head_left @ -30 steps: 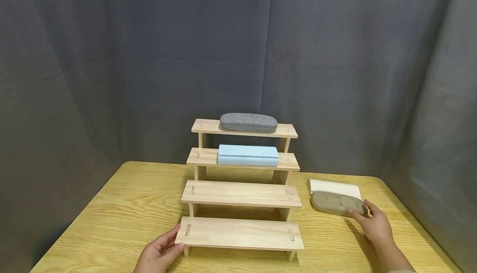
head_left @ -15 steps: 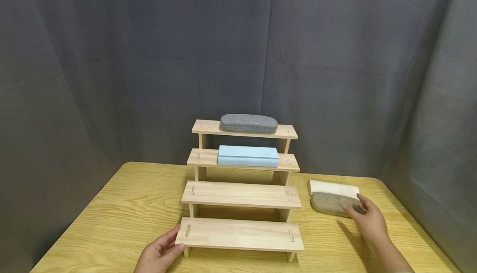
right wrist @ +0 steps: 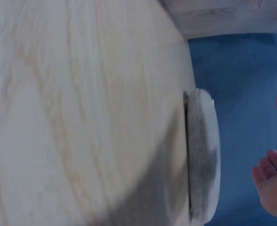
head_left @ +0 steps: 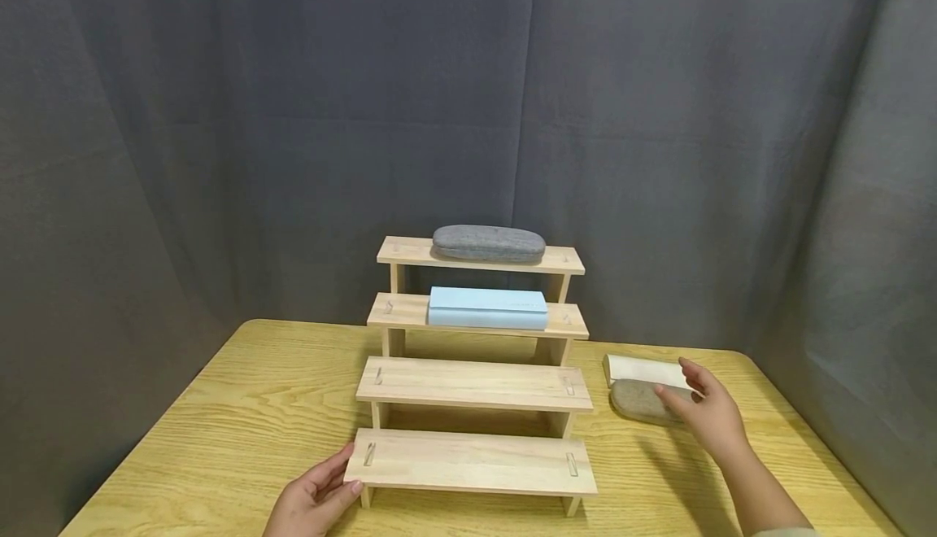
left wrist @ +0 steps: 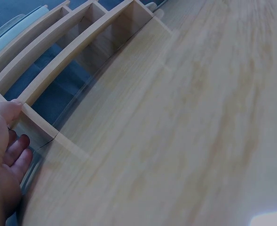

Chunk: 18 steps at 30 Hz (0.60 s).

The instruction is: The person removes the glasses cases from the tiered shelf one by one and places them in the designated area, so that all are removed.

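A four-step wooden display stand stands mid-table. My left hand grips the left end of its lowest board, thumb at the front corner and fingers further back; in the left wrist view the thumb lies on the board's edge. My right hand hovers over the brownish-grey glasses case, fingers parted and holding nothing, hiding the case's right end. In the right wrist view that hand is apart from the case. Just behind it lies a cream glasses case, partly hidden.
A grey fabric glasses case lies on the top board. On the second board sits a light blue glasses case. The wood-grain table backs onto a dark grey curtain, which also hangs at both sides.
My right hand has left the right end of the brownish-grey case, rising and moving left over it. The case stays where it lay. My left hand has kept its place on the stand.
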Each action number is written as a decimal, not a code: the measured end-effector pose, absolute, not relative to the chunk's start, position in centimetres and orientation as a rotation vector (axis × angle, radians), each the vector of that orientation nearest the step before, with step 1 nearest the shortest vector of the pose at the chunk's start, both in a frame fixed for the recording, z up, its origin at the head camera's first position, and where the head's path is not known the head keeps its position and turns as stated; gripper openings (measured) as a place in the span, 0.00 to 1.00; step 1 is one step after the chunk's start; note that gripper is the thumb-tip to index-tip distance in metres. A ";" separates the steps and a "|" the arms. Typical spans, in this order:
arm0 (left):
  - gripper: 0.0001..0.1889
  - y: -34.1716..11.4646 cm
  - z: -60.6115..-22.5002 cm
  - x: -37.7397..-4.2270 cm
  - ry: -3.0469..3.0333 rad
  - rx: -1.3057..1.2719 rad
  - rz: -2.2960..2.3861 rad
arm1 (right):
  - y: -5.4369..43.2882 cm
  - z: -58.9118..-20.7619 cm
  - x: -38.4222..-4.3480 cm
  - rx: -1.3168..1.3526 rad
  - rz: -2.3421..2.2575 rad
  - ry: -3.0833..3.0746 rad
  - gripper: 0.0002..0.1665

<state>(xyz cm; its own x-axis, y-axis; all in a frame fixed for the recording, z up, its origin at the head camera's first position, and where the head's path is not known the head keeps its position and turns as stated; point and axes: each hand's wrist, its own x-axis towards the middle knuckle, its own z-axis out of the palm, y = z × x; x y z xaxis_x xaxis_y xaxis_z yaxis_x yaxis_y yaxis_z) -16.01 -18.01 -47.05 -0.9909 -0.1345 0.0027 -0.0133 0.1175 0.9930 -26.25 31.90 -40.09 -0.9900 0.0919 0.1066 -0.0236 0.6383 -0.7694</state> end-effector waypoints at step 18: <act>0.28 -18.1 -47.2 -16.1 -2.311 0.162 -1.994 | 28.8 -37.0 -26.5 0.118 1.235 -2.627 0.47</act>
<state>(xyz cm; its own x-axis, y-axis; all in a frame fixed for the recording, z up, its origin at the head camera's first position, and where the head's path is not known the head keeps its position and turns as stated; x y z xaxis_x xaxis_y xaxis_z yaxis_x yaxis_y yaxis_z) -16.10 -18.14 -47.24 -0.9908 -0.1353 -0.0051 -0.0249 0.1450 0.9891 -26.46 28.83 -37.01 -0.9688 0.0270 0.2464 -0.1725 0.6405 -0.7483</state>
